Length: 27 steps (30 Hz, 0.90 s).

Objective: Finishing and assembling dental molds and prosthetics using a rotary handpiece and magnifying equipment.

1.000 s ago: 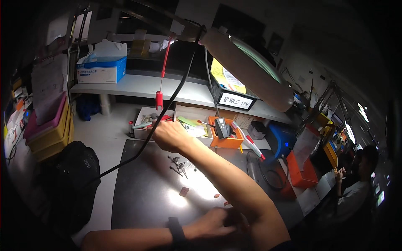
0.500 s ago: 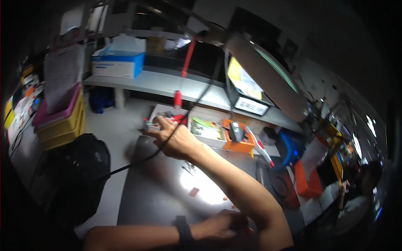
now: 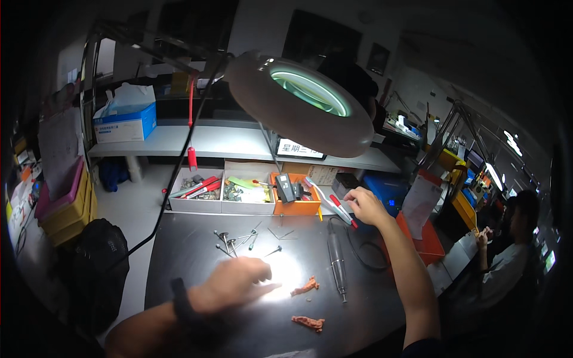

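My left hand (image 3: 234, 283), with a dark band at its wrist, is over the bright patch on the dark metal work surface (image 3: 191, 250). Motion blurs its fingers, so whether they hold anything is unclear. Several slim metal rotary bits (image 3: 231, 243), some with disc heads, lie just beyond it. To its right are two rough orange-brown pieces, one (image 3: 306, 286) farther and one (image 3: 308, 323) nearer me. My right hand (image 3: 366, 207) reaches far right, fingers bent and apart, beside a red-and-white marker (image 3: 342, 210). Nothing shows in it. A corded pen-shaped rotary handpiece (image 3: 337, 265) lies between my arms.
A ring magnifier lamp (image 3: 250, 89) hangs over the far side. White trays (image 3: 197, 206) and an orange bin (image 3: 296, 207) line the back edge. A blue box (image 3: 382, 190) and red bin (image 3: 427, 247) stand right. A dark cable (image 3: 164, 206) crosses at left. Another person (image 3: 519, 256) sits far right.
My right hand has swung from the left tray at the back over to the right side. The left hand has moved forward and left. The view has shifted, uncovering the handpiece and the orange-brown pieces.
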### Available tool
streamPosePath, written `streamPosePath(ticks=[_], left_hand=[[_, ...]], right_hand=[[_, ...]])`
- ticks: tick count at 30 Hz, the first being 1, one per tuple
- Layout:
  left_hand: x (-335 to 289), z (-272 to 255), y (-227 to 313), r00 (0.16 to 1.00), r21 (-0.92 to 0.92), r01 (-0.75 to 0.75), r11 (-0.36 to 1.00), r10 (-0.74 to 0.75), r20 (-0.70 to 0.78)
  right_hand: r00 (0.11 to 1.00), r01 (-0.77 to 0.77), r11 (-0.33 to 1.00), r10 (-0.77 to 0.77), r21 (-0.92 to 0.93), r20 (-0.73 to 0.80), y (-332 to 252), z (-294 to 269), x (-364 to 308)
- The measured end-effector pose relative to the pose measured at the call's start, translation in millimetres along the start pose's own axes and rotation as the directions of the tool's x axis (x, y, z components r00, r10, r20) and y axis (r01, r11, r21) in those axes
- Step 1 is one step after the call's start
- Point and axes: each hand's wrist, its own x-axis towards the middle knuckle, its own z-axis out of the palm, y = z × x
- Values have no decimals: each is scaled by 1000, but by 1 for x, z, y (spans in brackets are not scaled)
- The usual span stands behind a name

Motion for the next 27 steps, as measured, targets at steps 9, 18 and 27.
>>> streamPosePath(ticks=[9,18,27], left_hand=[[-22,-64,-143,333,-436,582,687,-690,-642],[-44,-74,-181,248,-231,708,668,-541,-804],[-46,-70,-211,407,-357,543,761,-609,-680]], right_hand=[[987,-160,987,161,-17,24,33,37,3],[993,-107,994,108,17,-41,23,33,18],[998,-68,954,59,293,38,-30,24,30]])
